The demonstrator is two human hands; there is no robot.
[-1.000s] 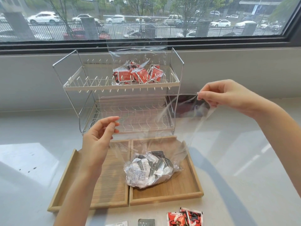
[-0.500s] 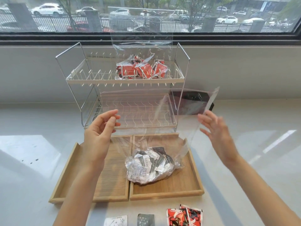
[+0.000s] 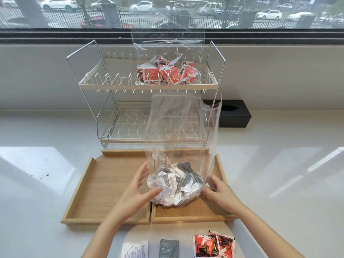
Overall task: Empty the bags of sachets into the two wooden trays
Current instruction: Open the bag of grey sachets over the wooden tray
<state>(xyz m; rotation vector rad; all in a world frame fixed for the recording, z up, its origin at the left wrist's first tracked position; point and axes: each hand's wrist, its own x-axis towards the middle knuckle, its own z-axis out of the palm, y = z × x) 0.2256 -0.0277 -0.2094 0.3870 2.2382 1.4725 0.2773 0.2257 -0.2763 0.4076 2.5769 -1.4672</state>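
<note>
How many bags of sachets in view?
2. One bag of grey and white sachets sits on the right tray, between the left hand and right hand. A second bag of red sachets sits on the rack's top shelf.

White counter [image 3: 279, 183] carries two wooden trays [image 3: 104, 183], wire rack [image 3: 149, 86], loose sachets [image 3: 214, 244].

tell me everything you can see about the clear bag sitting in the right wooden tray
The clear bag is thin, crinkled transparent plastic. It stands upright with its empty upper part rising in front of the wire rack, mouth open at the top. Its bottom bulges with white and grey sachets and rests in the right wooden tray, slightly over the divide. The left hand and right hand cup its lower sides.
</note>
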